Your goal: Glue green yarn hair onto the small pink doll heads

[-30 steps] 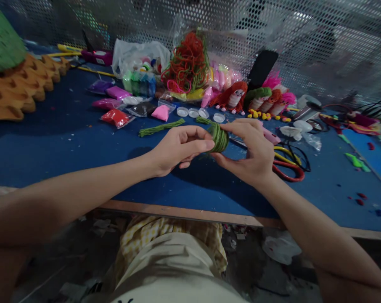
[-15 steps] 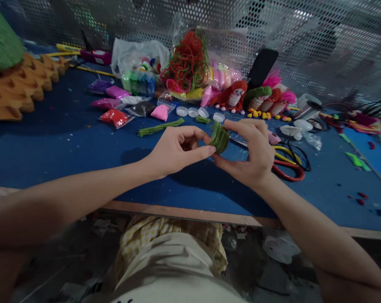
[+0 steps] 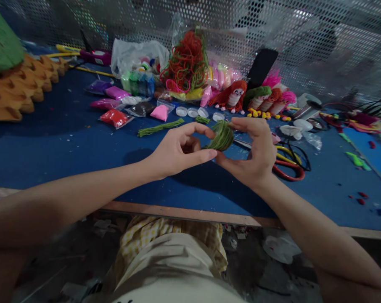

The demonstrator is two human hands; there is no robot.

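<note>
Between both hands, above the blue table [image 3: 83,164], is a small rounded bundle of green yarn [image 3: 222,136]. My left hand [image 3: 181,149] pinches its left side, thumb below and index finger above. On the other side my right hand [image 3: 255,147] grips it with the thumb underneath and fingertips at the top right. Strands curve over the bundle; whatever lies inside is hidden. Just behind it are a short green yarn piece [image 3: 202,120] and a longer bunch of green strands [image 3: 160,127]. Scissors with red and yellow handles [image 3: 289,170] lie partly behind my right hand.
Bags of coloured clay [image 3: 115,118] lie at the back left, near an orange egg tray [image 3: 26,90]. A heap of red and green yarn [image 3: 189,63] stands at the back beside several yarn-haired dolls [image 3: 236,97]. White round lids [image 3: 193,112] sit in front. A perforated metal screen [image 3: 218,17] rises behind.
The green yarn bundle has turned in my fingers and shows a wider, rounder side. My right hand has shifted slightly to the right; my left hand stays almost in place.
</note>
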